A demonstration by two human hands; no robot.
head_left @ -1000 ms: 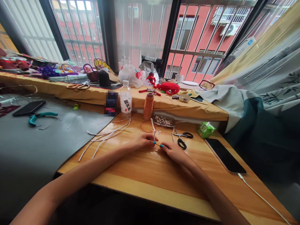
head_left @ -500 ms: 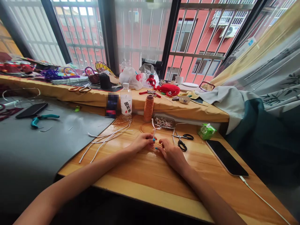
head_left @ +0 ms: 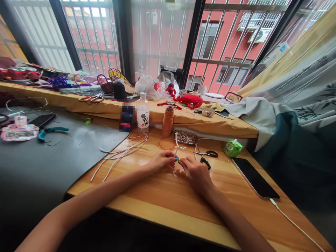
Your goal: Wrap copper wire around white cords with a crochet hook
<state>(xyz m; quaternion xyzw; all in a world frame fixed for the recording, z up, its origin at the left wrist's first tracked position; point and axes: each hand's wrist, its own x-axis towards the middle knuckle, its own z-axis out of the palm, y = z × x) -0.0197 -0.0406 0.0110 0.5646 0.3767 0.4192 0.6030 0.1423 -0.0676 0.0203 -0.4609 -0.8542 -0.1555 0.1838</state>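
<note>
The left hand (head_left: 165,160) pinches one white cord (head_left: 176,140) between finger and thumb, and the right hand (head_left: 195,171) grips a short line of orange thread (head_left: 179,160), the fingertips of both nearly meeting. The cord's long axis runs away from the person, its far end pointing toward one clear tray (head_left: 187,143) of small pieces just beyond the hands; a small knot sits partway along. A broad stretch of worktop (head_left: 147,196) lies between the hands and its near edge. Just right of them is one pair of black-handled scissors (head_left: 211,153); farther right, one green carton (head_left: 232,148) and one phone (head_left: 256,177) near the right edge. Beyond the hands stand one orange thread cone (head_left: 168,122) and one bottle (head_left: 143,117); to their left, loose cords (head_left: 115,156) overlap, too tangled to count
</note>
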